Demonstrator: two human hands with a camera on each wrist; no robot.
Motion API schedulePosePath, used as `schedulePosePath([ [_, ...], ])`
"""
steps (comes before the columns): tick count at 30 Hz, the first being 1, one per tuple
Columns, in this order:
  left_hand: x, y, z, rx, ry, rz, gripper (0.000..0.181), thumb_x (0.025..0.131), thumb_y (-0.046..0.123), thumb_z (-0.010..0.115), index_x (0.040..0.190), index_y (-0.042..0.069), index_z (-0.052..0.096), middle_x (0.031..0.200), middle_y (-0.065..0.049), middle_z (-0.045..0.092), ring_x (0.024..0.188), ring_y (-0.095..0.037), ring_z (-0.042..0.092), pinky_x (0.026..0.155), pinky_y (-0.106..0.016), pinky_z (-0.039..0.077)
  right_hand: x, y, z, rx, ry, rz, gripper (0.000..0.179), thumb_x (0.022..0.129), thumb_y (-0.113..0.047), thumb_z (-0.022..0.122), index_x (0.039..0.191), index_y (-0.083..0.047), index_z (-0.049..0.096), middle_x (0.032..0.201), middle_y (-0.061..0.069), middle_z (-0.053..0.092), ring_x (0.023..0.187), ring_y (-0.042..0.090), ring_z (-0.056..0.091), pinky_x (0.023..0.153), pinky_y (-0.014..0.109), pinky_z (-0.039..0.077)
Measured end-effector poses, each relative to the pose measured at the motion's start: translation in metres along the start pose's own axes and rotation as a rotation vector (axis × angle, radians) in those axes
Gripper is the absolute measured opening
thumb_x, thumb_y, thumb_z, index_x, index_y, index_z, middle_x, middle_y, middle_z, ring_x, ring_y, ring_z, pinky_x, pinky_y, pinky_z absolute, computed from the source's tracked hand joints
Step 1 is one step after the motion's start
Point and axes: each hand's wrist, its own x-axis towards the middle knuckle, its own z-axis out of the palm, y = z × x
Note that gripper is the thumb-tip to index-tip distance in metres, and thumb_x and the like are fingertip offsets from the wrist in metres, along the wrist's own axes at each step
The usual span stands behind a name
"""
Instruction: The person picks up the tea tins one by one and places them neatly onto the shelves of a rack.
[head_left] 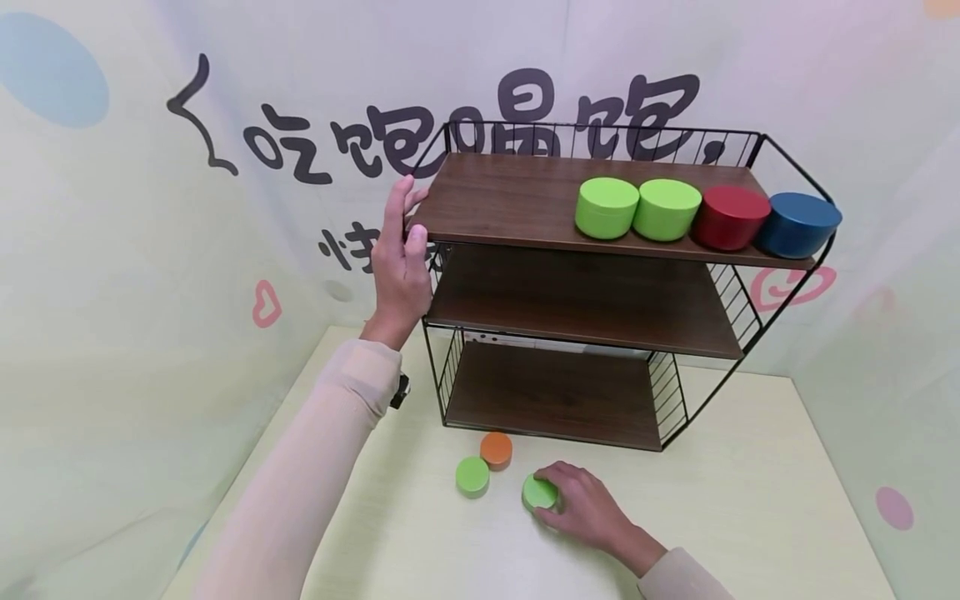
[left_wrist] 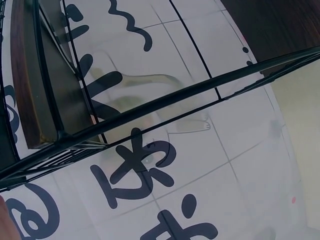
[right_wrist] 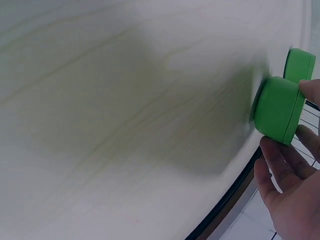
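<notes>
My left hand (head_left: pixel 399 279) grips the upper left side of a black wire shelf rack (head_left: pixel 487 196) with dark wooden boards. In the left wrist view only a bit of that hand shows at the lower left edge. On the pale table before the rack, my right hand (head_left: pixel 588 510) holds a round green tin (head_left: pixel 537 494) between thumb and fingers; the right wrist view shows the held green tin (right_wrist: pixel 277 110) from the side. Left of it sit another green tin (head_left: pixel 472 477) and a smaller-looking orange tin (head_left: pixel 497 451), side by side.
Along the right half of the top board stand two green tins (head_left: pixel 607 208), a red tin (head_left: pixel 731 218) and a blue tin (head_left: pixel 798 225) in a row. Below are a middle board (head_left: pixel 585 300) and a bottom board (head_left: pixel 555 396). A printed curtain (head_left: pixel 187 250) hangs behind the table (head_left: pixel 765 483).
</notes>
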Motion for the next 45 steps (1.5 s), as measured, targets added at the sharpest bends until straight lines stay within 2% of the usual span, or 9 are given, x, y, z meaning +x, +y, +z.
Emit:
schedulePosePath([
  [9,-0.001,-0.005,0.000,-0.008,-0.013,0.013,0.053,0.096,0.027,0.036,0.144,0.005,0.047,0.131,-0.010,0.064,0.124,-0.017,0.056,0.080,-0.034,0.038,0.004,-0.006,-0.008,-0.043,0.041,-0.075,0.047,0.068,-0.032,0.087,0.108,-0.012,0.072,0.100,-0.002,0.070,0.089,0.012,0.065,0.076,0.033,0.054],
  [20,-0.001,-0.003,0.001,0.004,-0.024,0.008,0.054,0.097,0.027,0.035,0.145,0.006,0.046,0.131,-0.013,0.063,0.124,-0.017,0.056,0.072,-0.036,0.035,0.018,-0.028,-0.028,0.020,0.058,-0.172,0.044,0.069,-0.030,0.086,0.107,-0.015,0.072,0.099,-0.007,0.068,0.088,0.006,0.062,0.076,0.030,0.053],
  [28,-0.002,-0.003,0.001,0.019,-0.028,0.005,0.053,0.097,0.028,0.034,0.145,0.005,0.045,0.131,-0.012,0.063,0.122,-0.016,0.057,0.069,-0.036,0.034,0.030,-0.042,-0.045,0.040,0.101,-0.244,0.042,0.070,-0.031,0.085,0.106,-0.015,0.071,0.103,-0.006,0.069,0.091,0.008,0.064,0.077,0.030,0.053],
  [34,-0.004,-0.003,-0.001,0.018,-0.007,-0.002,0.053,0.097,0.027,0.035,0.145,0.006,0.046,0.131,-0.009,0.064,0.110,-0.020,0.063,0.065,-0.033,0.032,0.039,-0.048,-0.062,0.067,0.126,-0.278,0.041,0.070,-0.029,0.085,0.105,-0.014,0.072,0.100,-0.005,0.069,0.088,0.008,0.064,0.073,0.029,0.053],
  [45,-0.002,-0.002,0.001,0.002,0.002,0.004,0.053,0.096,0.027,0.035,0.144,0.005,0.046,0.131,-0.011,0.064,0.116,-0.017,0.061,0.065,-0.033,0.032,0.063,-0.060,-0.109,0.023,0.188,-0.343,0.042,0.074,-0.033,0.083,0.106,-0.010,0.073,0.102,-0.003,0.071,0.088,0.009,0.065,0.068,0.027,0.050],
])
